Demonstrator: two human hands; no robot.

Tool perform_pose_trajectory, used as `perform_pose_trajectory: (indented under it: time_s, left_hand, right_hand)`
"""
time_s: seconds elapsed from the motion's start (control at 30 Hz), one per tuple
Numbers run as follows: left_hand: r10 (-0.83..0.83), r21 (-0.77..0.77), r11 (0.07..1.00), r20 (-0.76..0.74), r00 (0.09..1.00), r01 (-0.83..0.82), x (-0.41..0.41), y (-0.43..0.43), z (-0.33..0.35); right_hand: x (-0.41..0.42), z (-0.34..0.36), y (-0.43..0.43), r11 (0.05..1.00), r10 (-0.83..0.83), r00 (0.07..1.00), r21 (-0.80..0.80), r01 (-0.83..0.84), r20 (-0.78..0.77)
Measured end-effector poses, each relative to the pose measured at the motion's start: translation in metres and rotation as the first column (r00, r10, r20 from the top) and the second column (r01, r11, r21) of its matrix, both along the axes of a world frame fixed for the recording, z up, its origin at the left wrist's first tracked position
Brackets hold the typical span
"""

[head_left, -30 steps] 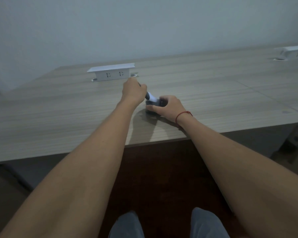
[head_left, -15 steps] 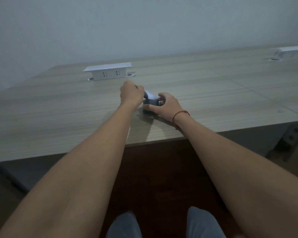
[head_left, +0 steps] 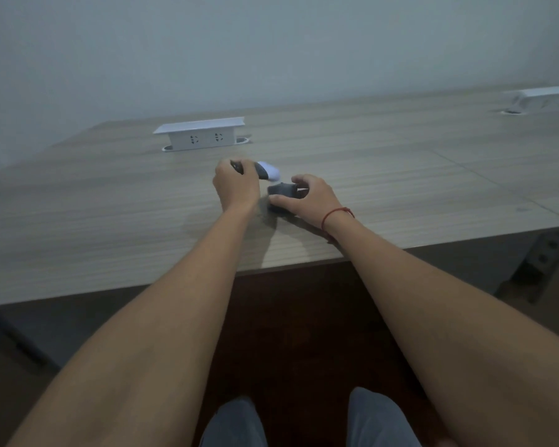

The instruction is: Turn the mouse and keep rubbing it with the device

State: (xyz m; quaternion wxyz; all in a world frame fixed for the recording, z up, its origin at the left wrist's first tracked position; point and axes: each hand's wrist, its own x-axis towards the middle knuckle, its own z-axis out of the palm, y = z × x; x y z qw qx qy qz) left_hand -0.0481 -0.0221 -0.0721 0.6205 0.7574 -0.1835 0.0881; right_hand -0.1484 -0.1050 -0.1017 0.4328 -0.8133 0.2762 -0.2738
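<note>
My left hand (head_left: 236, 185) grips a small dark object with a white end (head_left: 267, 171), held just above the wooden desk (head_left: 110, 214). My right hand (head_left: 310, 196), with a red string on its wrist, holds a small dark boxy object (head_left: 283, 190) against the desk, fingers curled round it. The white-ended piece sits a little up and left of the dark box, with a small gap between them. What these two objects are is too blurred to tell.
A white pop-up socket box (head_left: 200, 135) stands on the desk behind my hands. A second white box (head_left: 542, 96) sits at the far right. The desk's front edge runs just under my forearms; my knees show below.
The white-ended piece in my left hand has come away from the dark object under my right hand; before, the two were together. Both hands stay in about the same place.
</note>
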Motion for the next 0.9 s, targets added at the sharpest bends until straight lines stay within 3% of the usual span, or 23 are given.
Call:
perform_pose_trajectory:
  time_s: [0.1,0.23,0.33,0.53,0.6,0.73,0.9]
  left_hand:
    - [0.007,-0.095,0.995,-0.054,0.999,-0.012,0.001,0.006,-0.006]
    - [-0.008,0.075,0.997,-0.022,1.0,0.009,0.002,0.014,-0.018]
    - [0.018,0.042,0.999,-0.063,0.998,-0.015,0.009,0.019,-0.024]
    - [-0.357,-0.004,0.931,-0.234,0.904,0.366,0.008,0.017,-0.02]
    - [-0.335,0.004,0.938,-0.238,0.911,0.346,0.007,0.013,-0.02]
    - [-0.09,-0.037,0.996,-0.225,0.97,0.084,0.01,0.007,-0.024]
    - [-0.287,-0.035,0.955,-0.362,0.887,0.295,0.01,0.009,-0.014]
  right_hand:
    - [-0.002,0.005,0.003,0.998,-0.022,1.0,-0.056,0.022,0.002]
    - [-0.005,0.011,0.006,0.996,-0.041,0.999,-0.08,0.041,0.001]
    - [-0.003,0.012,0.005,0.996,-0.055,0.998,-0.073,0.056,0.004]
    - [-0.003,0.013,0.004,0.998,-0.061,0.998,-0.032,0.061,0.008]
    - [-0.003,0.013,0.004,0.997,-0.058,0.998,-0.044,0.058,0.005]
    - [-0.003,0.013,0.005,0.996,-0.066,0.998,-0.062,0.067,0.011]
    - [-0.004,0.014,0.006,0.996,-0.062,0.998,-0.054,0.064,0.031]
